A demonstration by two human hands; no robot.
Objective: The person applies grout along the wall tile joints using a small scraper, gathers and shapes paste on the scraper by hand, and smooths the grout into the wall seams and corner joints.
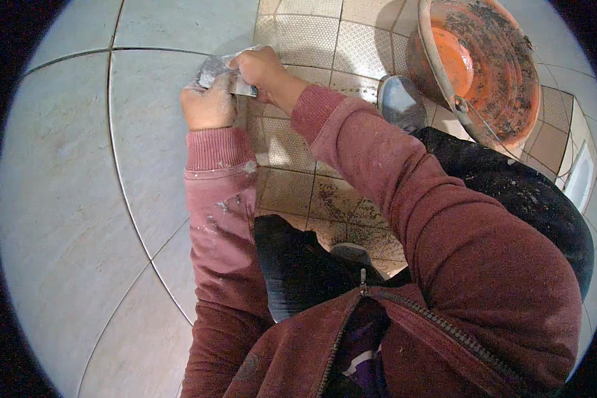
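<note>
At the upper middle, both hands grip a small grey-and-white flat item [212, 66] with a metallic-looking edge, perhaps wrapped in thin material; I cannot tell exactly what it is. My left hand [207, 106] is closed on its lower left side, against the large pale blue-grey tiles [66, 166]. My right hand [264, 73] pinches its right side, above the small beige textured tiles [285, 142]. Both maroon sleeves are marked with pale residue.
A grimy orange bucket [511, 79] with a wire handle stands at the upper right, beside my shoe [398, 99]. My dark-trousered legs [484, 159] are bent on the beige tiles, where dark specks lie. A pale rectangular object [580, 169] shows at the far right.
</note>
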